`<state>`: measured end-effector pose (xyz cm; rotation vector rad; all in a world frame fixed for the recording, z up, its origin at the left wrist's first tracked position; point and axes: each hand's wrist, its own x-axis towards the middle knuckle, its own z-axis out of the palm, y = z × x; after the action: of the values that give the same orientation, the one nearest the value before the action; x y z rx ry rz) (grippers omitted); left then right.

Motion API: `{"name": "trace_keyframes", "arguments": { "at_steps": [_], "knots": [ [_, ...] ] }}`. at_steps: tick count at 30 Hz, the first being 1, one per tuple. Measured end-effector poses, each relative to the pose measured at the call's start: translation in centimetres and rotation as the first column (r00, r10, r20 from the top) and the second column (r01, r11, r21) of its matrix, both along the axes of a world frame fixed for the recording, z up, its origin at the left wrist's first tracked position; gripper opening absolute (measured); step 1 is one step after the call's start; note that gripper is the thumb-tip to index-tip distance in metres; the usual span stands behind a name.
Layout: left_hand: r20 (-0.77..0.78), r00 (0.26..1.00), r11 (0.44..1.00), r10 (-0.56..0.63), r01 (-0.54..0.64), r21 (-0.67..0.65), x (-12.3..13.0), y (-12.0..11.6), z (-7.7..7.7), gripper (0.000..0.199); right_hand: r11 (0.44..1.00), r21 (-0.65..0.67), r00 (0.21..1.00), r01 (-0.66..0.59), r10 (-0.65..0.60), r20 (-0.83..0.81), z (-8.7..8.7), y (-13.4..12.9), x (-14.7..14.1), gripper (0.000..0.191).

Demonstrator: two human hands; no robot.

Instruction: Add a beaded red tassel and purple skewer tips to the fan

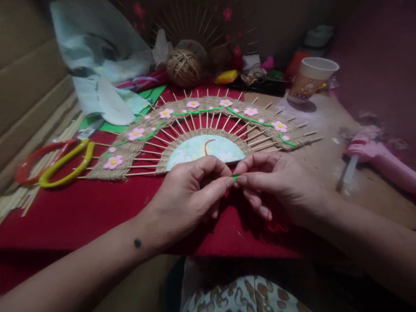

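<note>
Between the fingertips of both hands is a small green piece (pixel 234 177). My left hand (pixel 195 188) pinches it from the left, and my right hand (pixel 274 178) pinches it from the right. Just beyond them lies a woven fan (pixel 199 105) with wooden sticks, pink flowers and a wavy green vine. At its base sits a light blue half-round panel (pixel 190 151) with a thin red curved line; my hands are close to its lower edge. What the other fingers might hold cannot be made out.
Orange and yellow-handled scissors (pixel 68 166) lie left, near wooden sticks (pixel 6 201). A twine ball (pixel 184 67) is behind the fan. A paper cup (pixel 310 80) stands back right, and a pink glue gun (pixel 383 153) lies right. Red cloth (pixel 93 211) covers the table front.
</note>
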<state>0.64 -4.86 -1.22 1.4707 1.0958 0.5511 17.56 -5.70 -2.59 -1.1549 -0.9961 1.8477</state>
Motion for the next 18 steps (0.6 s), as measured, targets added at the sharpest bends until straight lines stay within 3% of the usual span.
{"name": "trace_keyframes", "arguments": {
  "at_steps": [4, 10, 18],
  "knots": [
    [-0.034, 0.999, 0.996, 0.002, 0.001, 0.088, 0.02, 0.01, 0.08, 0.015, 0.999, -0.036, 0.999, 0.011, -0.012, -0.049, -0.08, 0.25, 0.04, 0.011],
    [0.008, 1.0, 1.0, 0.018, -0.018, -0.006, 0.16, 0.12, 0.07, 0.008, 0.999, -0.044, 0.998, 0.014, -0.016, -0.056, 0.03, 0.43, 0.07, 0.01],
    [-0.072, 0.996, 0.99, 0.044, -0.034, 0.135, 0.31, -0.17, 0.21, 0.009, 0.999, -0.041, 0.998, -0.007, 0.004, -0.064, -0.06, 0.39, 0.21, 0.005]
  ]
}}
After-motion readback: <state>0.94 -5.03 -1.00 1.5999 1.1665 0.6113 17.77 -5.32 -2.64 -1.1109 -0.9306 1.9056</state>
